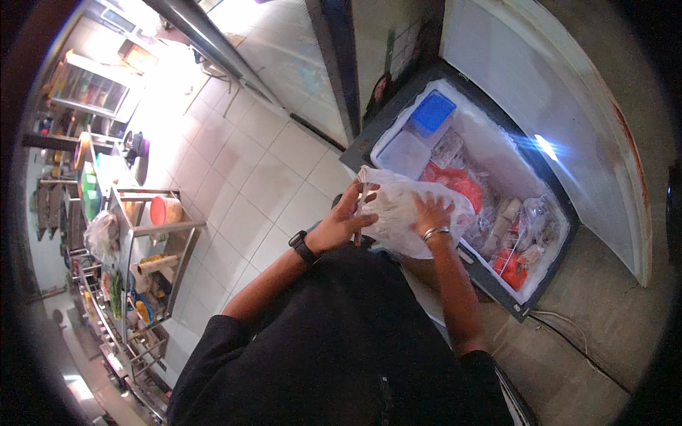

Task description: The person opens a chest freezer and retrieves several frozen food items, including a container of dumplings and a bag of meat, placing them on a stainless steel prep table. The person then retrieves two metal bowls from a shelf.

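A white plastic bag [394, 206], bulging with contents I cannot make out, is held between my two hands at the near left edge of an open chest freezer [547, 174]. My left hand [342, 219], with a black watch at its wrist, grips the bag's left side, thumb and fingers around its edge. On the bag's right part lies my right hand [432, 214], fingers spread and curved into the plastic, a metal bangle on the wrist. Inside the freezer are a blue-lidded container [432, 112], a whitish box [401, 154], a red bag [455, 183] and several clear bags [536, 221].
The freezer's raised lid [554, 92] stands along its right side. A glass door with a dark frame [334, 64] is beyond the freezer. Metal shelving [167, 228] with containers and food runs along the left. A cable [575, 348] lies on the floor at the right.
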A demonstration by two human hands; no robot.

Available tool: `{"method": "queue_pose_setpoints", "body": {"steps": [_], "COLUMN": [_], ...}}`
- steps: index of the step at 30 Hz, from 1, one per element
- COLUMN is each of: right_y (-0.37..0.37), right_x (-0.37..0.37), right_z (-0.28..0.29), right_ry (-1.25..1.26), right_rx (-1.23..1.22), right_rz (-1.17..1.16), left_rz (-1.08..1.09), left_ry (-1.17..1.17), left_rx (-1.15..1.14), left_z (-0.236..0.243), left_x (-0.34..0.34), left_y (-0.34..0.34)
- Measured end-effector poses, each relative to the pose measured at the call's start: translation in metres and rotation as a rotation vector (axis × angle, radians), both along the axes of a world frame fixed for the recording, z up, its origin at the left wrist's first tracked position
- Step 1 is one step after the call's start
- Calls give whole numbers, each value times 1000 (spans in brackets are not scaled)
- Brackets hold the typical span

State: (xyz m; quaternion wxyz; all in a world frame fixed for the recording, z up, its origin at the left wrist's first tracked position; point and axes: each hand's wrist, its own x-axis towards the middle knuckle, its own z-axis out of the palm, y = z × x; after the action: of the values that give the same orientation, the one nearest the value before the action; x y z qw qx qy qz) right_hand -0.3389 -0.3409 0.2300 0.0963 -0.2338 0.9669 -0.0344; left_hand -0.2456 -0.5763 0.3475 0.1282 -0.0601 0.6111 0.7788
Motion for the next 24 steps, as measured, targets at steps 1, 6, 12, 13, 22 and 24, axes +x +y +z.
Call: {"method": "queue_pose_setpoints", "body": {"steps": [1,6,12,13,22,24], "right_y": [7,2,-52,-58,-34,-28], "right_x": [-15,-51,-14,-7,34,50], "right_z": [-4,29,104,106,140,124], "right_ry": [-128,-478,-1015,-995,-233,-356], "right_rx": [36,-540,-1179,-1275,-1038,-1017], "right_rz": [-28,-9,-114,-32,3,84], "left_rz": [-26,-130,51,115,230,257], "left_ry": [78,181,260,349,-109,-145], "left_rx": [-103,-368,-475,-505,-127,4], "left_z": [-1,-4,-18,-33,-4,4], "left_x": [-1,0,-13,-11,-26,-29], "left_y": [1,6,30,32,23,23]}}
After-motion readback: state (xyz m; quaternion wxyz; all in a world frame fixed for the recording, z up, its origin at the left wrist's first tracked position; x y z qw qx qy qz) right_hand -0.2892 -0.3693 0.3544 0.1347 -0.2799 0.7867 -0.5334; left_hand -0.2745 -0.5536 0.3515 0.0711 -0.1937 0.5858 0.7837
